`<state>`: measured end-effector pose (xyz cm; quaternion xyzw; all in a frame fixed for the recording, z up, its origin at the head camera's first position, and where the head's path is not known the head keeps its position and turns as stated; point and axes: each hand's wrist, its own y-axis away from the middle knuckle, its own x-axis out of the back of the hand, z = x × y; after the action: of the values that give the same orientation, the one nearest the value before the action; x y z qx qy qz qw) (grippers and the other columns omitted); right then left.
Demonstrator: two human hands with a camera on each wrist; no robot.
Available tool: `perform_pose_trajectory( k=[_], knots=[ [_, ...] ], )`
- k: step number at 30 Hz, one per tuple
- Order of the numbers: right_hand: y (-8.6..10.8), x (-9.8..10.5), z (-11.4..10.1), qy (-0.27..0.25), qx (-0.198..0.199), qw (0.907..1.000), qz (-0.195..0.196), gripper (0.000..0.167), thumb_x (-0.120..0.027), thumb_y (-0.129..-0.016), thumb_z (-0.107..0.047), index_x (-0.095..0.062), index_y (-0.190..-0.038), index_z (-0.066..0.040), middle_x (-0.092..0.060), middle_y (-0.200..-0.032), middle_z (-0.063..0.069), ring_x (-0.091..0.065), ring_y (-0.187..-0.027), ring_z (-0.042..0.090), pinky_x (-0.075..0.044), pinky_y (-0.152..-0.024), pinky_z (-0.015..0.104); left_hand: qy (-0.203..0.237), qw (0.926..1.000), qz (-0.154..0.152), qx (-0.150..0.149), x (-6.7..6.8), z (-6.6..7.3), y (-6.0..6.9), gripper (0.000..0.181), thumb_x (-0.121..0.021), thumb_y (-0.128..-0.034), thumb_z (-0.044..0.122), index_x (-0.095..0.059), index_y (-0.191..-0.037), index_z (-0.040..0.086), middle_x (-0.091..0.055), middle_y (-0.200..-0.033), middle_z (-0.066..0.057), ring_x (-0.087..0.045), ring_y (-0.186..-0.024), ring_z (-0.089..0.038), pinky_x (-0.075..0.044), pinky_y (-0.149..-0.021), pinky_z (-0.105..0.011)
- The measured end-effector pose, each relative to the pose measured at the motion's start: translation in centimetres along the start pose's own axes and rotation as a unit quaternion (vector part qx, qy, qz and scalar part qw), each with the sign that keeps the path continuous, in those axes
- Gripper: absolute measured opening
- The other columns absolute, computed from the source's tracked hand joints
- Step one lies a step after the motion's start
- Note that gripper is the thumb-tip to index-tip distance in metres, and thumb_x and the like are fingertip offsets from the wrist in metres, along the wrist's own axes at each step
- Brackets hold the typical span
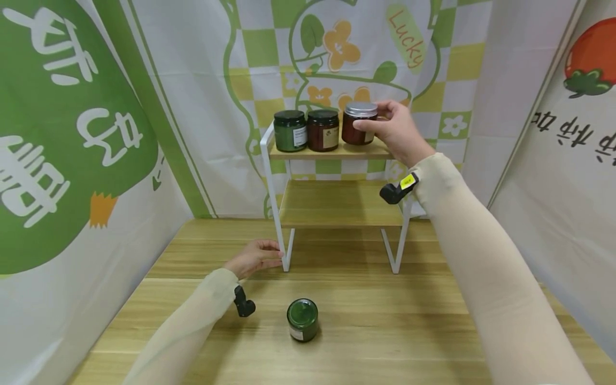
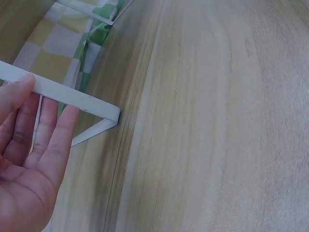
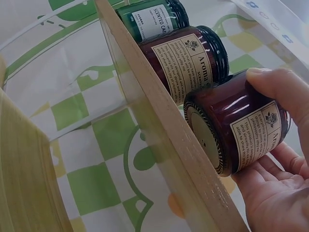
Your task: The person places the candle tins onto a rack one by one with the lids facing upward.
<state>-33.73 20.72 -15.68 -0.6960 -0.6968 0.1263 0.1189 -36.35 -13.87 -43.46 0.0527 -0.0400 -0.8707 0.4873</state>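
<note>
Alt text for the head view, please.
The right hand holds a silver-lidded dark red glass jar at the top shelf of a white-framed wooden rack, beside a black-lidded dark red glass jar and a black-lidded green one. The left hand holds the rack's front left leg; a green glass jar stands on the wooden table.

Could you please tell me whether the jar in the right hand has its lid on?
On: in the head view, a silver lid covers the jar.
</note>
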Motion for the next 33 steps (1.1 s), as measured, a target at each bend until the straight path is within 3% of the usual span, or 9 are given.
perform_pose_trajectory(
  k=[9, 18, 33],
  knots=[
    [-0.19, -0.21, 0.33, 0.004, -0.006, 0.9999, -0.006, 0.045, -0.072, -0.081, 0.005, -0.047, -0.117, -0.005, -0.057, -0.108, 0.003, -0.059, -0.098, 0.010, -0.053, -0.073, 0.011, 0.004, 1.0000, -0.001, 0.004, -0.13, 0.28, 0.14, 0.009, -0.056, -0.0948, -0.003, -0.058, -0.098, 0.006, -0.061, -0.096, -0.003, -0.064, -0.105, -0.026, -0.055, -0.099, -0.037],
    [-0.18, -0.25, 0.01, 0.027, -0.029, 0.9991, -0.018, 0.061, -0.074, -0.081, 0.000, -0.042, -0.133, 0.001, -0.056, -0.111, 0.003, -0.059, -0.096, 0.009, -0.053, -0.071, 0.011, 0.003, 1.0000, -0.003, 0.007, -0.16, 0.44, 0.26, 0.009, -0.057, -0.0947, -0.002, -0.059, -0.099, 0.006, -0.061, -0.097, -0.004, -0.064, -0.105, -0.026, -0.054, -0.099, -0.038],
    [-0.17, -0.32, -0.11, 0.043, -0.052, 0.9972, -0.033, 0.068, -0.073, -0.084, 0.000, -0.035, -0.140, 0.002, -0.053, -0.120, 0.006, -0.057, -0.103, 0.012, -0.054, -0.074, 0.012, 0.003, 1.0000, 0.001, 0.006, -0.08, 0.15, 0.08, 0.010, -0.056, -0.0951, -0.003, -0.058, -0.098, 0.006, -0.060, -0.097, -0.004, -0.065, -0.101, -0.023, -0.054, -0.100, -0.039]
  ],
)
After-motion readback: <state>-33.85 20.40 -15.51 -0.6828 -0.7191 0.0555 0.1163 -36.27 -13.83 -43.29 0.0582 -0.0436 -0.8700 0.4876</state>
